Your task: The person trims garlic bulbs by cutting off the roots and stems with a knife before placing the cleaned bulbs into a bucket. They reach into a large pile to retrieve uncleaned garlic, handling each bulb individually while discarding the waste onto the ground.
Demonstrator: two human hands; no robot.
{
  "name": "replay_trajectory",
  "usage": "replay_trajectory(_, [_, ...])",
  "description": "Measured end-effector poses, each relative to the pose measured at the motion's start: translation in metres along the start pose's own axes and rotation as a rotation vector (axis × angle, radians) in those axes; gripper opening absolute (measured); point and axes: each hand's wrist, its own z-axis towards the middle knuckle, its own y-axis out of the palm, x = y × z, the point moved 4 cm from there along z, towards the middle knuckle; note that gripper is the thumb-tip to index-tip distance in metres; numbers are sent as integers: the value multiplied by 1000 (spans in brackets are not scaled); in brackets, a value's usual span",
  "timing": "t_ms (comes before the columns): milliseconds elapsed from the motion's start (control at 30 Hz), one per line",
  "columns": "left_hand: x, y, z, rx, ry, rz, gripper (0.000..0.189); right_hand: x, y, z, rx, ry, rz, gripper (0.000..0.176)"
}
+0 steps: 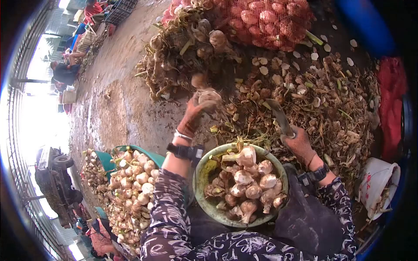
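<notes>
My left hand (194, 111), in an orange glove, is stretched forward and smeared by motion. Its fingers appear closed around a pale garlic bulb (210, 97), near a heap of dirty garlic with dried stalks (174, 61). In my right hand (300, 143), also gloved, is a knife (278, 114), its broad blade pointing forward and left over the trimmings. A round green basin (203, 206) sits at my lap between my arms. Trimmed garlic bulbs (244, 178) with short stems lie in it.
Peelings and cut stalks (322, 108) cover the floor ahead and right. A red mesh sack of bulbs (265, 19) stands at the front. Left are a green tub (150, 157) and a large garlic pile (130, 187); right, a white bucket (378, 187). Other people (65, 71) and a vehicle (56, 182) are farther left.
</notes>
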Motion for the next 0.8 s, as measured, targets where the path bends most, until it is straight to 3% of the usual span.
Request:
replay_trajectory(67, [-9, 27, -14, -26, -2, -1002, 61, -30, -9, -3, 23, -54, -28, 26])
replay_trajectory(100, [0, 35, -22, -31, 1, -1001, 61, -40, -13, -5, 42, -103, -53, 24])
replay_trajectory(167, [28, 51, -38, -65, -158, -1310, 58, -50, -18, -6, 86, -188, -24, 20])
replay_trajectory(233, [64, 58, -48, -61, -49, -1156, 57, -83, -27, -15, 111, -308, -136, 17])
replay_trajectory(300, [95, 62, -59, -140, -59, -687, 50, -106, -28, -23, 123, -385, -147, 17])
replay_trajectory(367, [71, 72, -59, -184, 11, -713, 53, -125, -28, -32, 130, -466, -156, 16])
replay_trajectory(400, [84, 75, -62, -185, 342, -21, 51, -135, -28, -37, 146, -570, -205, 17])
replay_trajectory(433, [89, 78, -70, -150, 444, 182, 47, -144, -28, -42, 162, -675, -254, 18])
replay_trajectory(500, [109, 85, -86, -15, 639, 596, 40, -148, -30, -46, 152, -691, -260, 21])
replay_trajectory(533, [99, 84, -81, -102, 378, 97, 36, -148, -30, -48, 166, -713, -297, 22])
replay_trajectory(633, [118, 87, -86, -26, 324, -168, 23, -138, -29, -43, 196, -736, -340, 27])
replay_trajectory(667, [99, 92, -87, -32, 350, -10, 19, -131, -28, -40, 209, -732, -348, 29])
replay_trajectory(767, [96, 97, -87, -16, 336, 69, 8, -116, -24, -35, 232, -775, -302, 32])
replay_trajectory(800, [93, 96, -82, -219, 247, 108, 10, -108, -21, -29, 274, -802, -254, 31])
